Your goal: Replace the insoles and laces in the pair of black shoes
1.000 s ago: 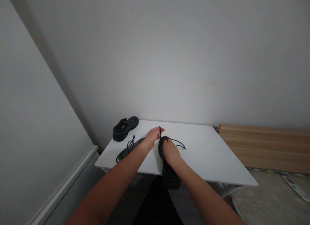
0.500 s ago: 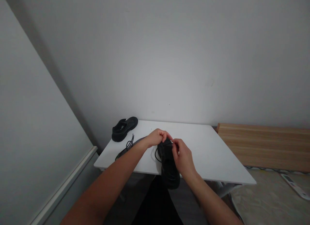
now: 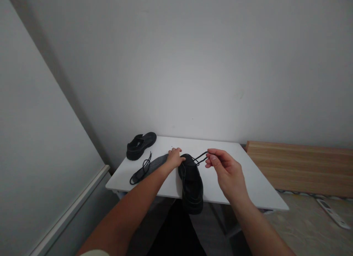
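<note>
A black leather shoe [image 3: 191, 186] lies on the white table with its toe toward me, and its front end overhangs the near edge. My left hand [image 3: 174, 158] grips the left side of its opening. Between the thumb and fingers of my right hand [image 3: 224, 167] is a black shoelace [image 3: 200, 158], which runs up from the shoe's eyelets. A second black shoe [image 3: 141, 146] stands at the table's far left corner. Beside my left wrist lie a grey insole [image 3: 156, 164] and a loose, looped black lace [image 3: 142, 169].
The white table [image 3: 242, 175] has a near edge just beyond my forearms. A wooden board [image 3: 292, 164] stands past its right side, and a white remote control [image 3: 331, 213] lies on a beige surface at lower right. Walls close off the far and left sides.
My right hand has left the shoe and moved right and up, drawing the lace out with it. My left hand has shifted slightly left along the shoe.
</note>
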Motion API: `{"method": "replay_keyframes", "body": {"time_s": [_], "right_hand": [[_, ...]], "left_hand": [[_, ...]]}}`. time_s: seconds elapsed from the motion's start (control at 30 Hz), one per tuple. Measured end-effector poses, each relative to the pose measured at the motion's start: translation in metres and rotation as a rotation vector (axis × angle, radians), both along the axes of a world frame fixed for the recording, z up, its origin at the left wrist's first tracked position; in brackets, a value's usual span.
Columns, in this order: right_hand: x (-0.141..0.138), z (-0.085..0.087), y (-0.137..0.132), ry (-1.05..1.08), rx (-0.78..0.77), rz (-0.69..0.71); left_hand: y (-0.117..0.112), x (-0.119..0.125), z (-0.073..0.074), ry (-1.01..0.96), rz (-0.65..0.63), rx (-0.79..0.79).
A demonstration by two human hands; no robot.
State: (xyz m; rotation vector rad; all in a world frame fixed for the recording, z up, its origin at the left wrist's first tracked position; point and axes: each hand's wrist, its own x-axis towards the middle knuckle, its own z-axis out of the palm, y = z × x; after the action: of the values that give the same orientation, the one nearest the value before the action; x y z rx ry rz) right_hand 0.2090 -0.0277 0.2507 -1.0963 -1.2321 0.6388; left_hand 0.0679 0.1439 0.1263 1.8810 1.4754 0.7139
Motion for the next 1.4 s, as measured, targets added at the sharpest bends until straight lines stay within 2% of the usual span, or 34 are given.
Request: {"method": "replay_keyframes", "body": {"time_s": [0.17,0.23,0.33,0.4,0.47,0.53,0.57,0.77,1.0,1.2,1.4], "right_hand": [[0.002,-0.002,-0.004,-0.088,0.007,-0.021],[0.005,-0.001,-0.005,-0.215,0.041,-0.053],[0.010,0.002,-0.006,-0.439,0.105,-0.106],[0.011,0.007,-0.006,-0.539,0.157,-0.132],[0.009,0.013,-0.007,-0.582,0.210,-0.161],[0.006,0.020,-0.007,-0.590,0.266,-0.203],[0.004,0.025,-0.007,-0.592,0.293,-0.227],[-0.004,0.054,-0.010,-0.663,0.464,-0.332],[-0.007,0.083,-0.016,-0.530,0.497,-0.335],[-0.013,0.092,-0.014,-0.388,0.498,-0.303],[-0.019,0.098,-0.017,-0.346,0.447,-0.203]], "left_hand": [[0.007,-0.004,-0.003,0.079,-0.021,-0.111],[0.007,-0.006,0.003,0.064,-0.040,-0.117],[-0.001,-0.009,0.021,-0.024,-0.112,-0.082],[-0.010,-0.010,0.033,-0.158,-0.251,-0.084],[-0.018,-0.009,0.041,-0.289,-0.455,-0.154],[-0.023,-0.006,0.042,-0.336,-0.625,-0.260],[-0.024,-0.004,0.040,-0.313,-0.660,-0.304],[-0.013,0.005,0.022,-0.213,-0.604,-0.392],[0.004,0.011,0.020,-0.128,-0.593,-0.422],[0.006,0.018,0.023,-0.092,-0.543,-0.410],[0.004,0.029,0.020,0.037,-0.421,-0.267]]}}
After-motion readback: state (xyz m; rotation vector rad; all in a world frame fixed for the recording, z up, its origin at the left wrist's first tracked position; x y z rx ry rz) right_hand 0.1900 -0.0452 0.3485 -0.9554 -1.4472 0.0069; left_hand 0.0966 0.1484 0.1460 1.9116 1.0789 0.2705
